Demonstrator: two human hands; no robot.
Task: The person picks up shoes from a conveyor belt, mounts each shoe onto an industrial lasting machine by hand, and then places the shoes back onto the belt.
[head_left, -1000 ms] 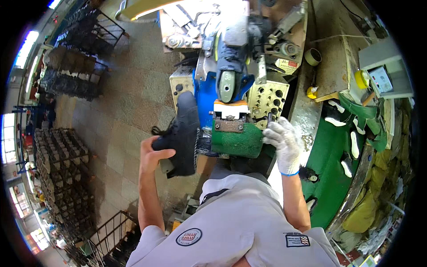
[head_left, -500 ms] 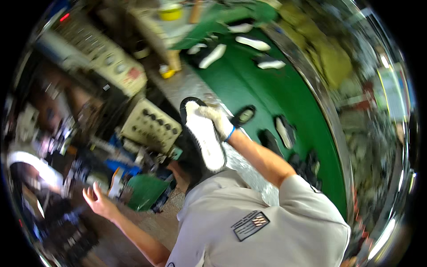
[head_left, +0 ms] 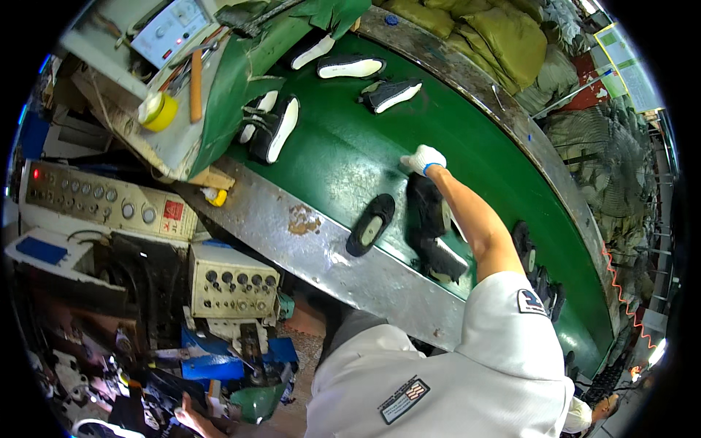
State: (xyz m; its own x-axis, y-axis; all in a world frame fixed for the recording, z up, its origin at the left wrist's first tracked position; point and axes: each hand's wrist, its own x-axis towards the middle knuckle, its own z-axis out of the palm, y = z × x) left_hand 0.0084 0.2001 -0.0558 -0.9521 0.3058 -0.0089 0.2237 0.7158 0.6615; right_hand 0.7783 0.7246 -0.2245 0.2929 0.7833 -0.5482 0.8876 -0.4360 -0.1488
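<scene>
My right hand (head_left: 425, 159), in a white knitted glove with a blue cuff edge, reaches over a green belt (head_left: 328, 168). Its fingers are curled at the upper end of a black shoe (head_left: 425, 198), partly hidden by my hand and forearm. Right below lies another black shoe (head_left: 444, 260) with a ribbed side and pale edge. To the left, a black slip-on shoe (head_left: 370, 225) with a light insole rests by the metal border. Low at the left, my bare left hand (head_left: 191, 416) shows a finger stretched out, holding nothing visible; part of it is cut off.
Several black shoes with white soles (head_left: 352, 67) lie farther up the belt. A metal ledge (head_left: 328, 259) borders it. At left stand a control panel (head_left: 109, 201), a knob box (head_left: 234, 281), and a bench with a hammer (head_left: 196, 86) and yellow tub (head_left: 158, 112). Another person (head_left: 600, 409) shows lower right.
My right hand has moved from in front of my body, where it held a shoe with its white inside showing, out over the belt. My left hand is lower. The view has turned toward the belt.
</scene>
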